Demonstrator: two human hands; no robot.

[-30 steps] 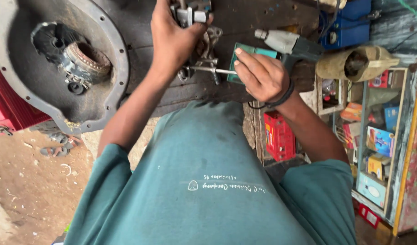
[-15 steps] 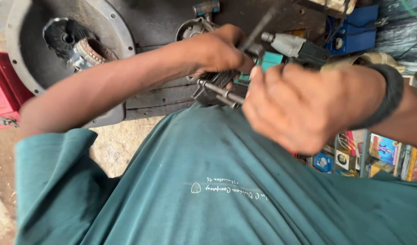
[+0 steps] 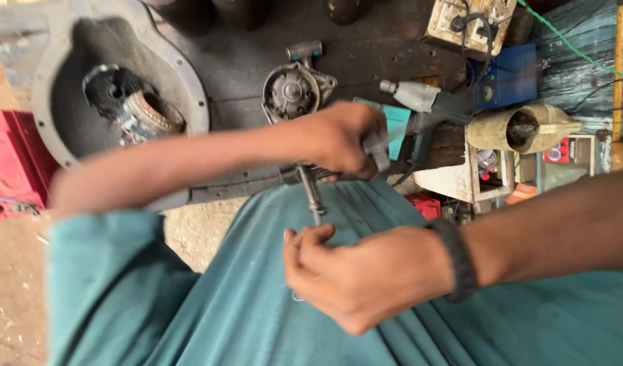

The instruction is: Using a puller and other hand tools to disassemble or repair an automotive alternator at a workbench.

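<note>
Nearest us, our right hand (image 3: 365, 281) closes its fingertips on the lower end of a slim metal shaft (image 3: 311, 193), held over our teal shirt (image 3: 209, 305). Just beyond, our left hand (image 3: 342, 139) grips the shaft's upper part, so we judge the piece still mid-handling. Farther off on the dark surface (image 3: 237, 61) rest a round motor housing (image 3: 294, 91), a bell-shaped casing (image 3: 60, 74) at far left, and a grey drill (image 3: 426, 102) to the right.

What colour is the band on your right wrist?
Black; the wristband on the right hand shows clearly in the head view.
</note>
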